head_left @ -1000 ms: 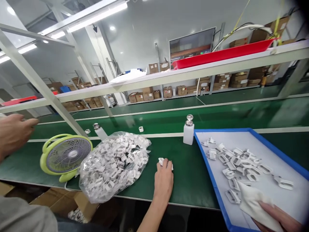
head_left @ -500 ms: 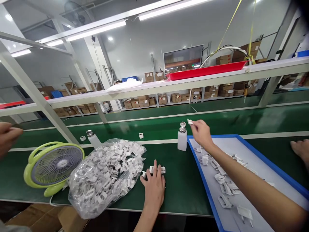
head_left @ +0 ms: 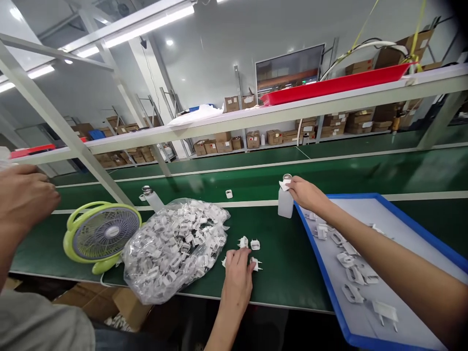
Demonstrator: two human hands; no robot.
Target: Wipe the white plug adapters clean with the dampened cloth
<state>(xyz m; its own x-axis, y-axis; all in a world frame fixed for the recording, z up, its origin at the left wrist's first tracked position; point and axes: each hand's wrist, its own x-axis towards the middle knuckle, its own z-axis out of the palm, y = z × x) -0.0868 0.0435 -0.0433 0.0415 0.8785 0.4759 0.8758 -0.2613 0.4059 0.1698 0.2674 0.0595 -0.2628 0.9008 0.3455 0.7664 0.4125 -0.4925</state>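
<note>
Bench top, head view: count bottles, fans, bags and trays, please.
Pump bottles: 2
Fans: 1
Plastic bags: 1
Blue-rimmed trays: 1
Total: 5

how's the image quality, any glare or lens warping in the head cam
In the head view, the ceiling light tubes burn out to white, the plastic bag shows glare, the wide lens bows the white shelf rail, and the hand at the left edge looks slightly soft.
</note>
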